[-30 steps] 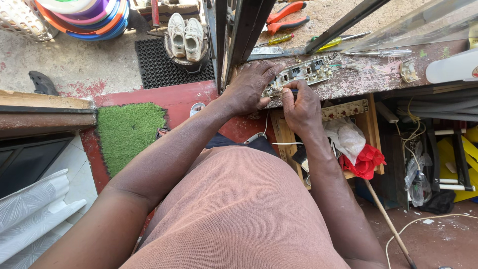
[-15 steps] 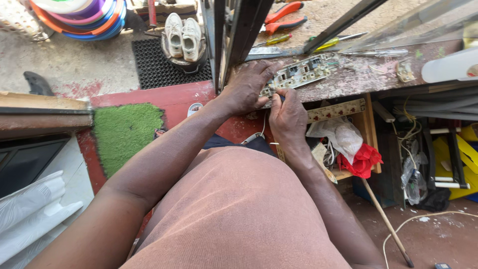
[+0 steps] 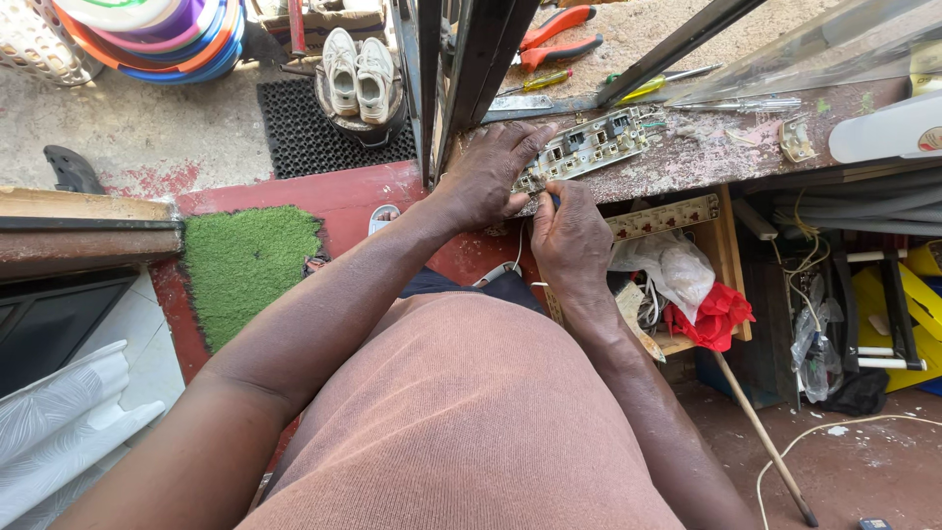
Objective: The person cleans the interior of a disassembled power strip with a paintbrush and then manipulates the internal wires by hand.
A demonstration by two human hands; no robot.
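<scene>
An opened white socket strip (image 3: 601,143), its metal contacts showing, lies on a worn, paint-flecked bench top (image 3: 726,157). My left hand (image 3: 488,177) presses down on the strip's left end with fingers spread over it. Just below the strip's near edge my right hand (image 3: 572,236) is clenched around a small dark tool, of which only the tip shows between thumb and fingers, pointing at the strip. A second long perforated cover (image 3: 667,214) sits under the bench edge beside my right hand.
Red-handled pliers (image 3: 554,34) and two screwdrivers (image 3: 540,81) lie on the bench behind dark metal bars (image 3: 451,69). White shoes (image 3: 358,69) stand by a black mat (image 3: 304,128), with a green turf patch (image 3: 245,265) nearer. Under the bench are a red cloth (image 3: 716,314), wires and a stick (image 3: 760,437).
My right hand has dropped from on top of the strip to just below its near edge. My left hand stays pressed on the strip.
</scene>
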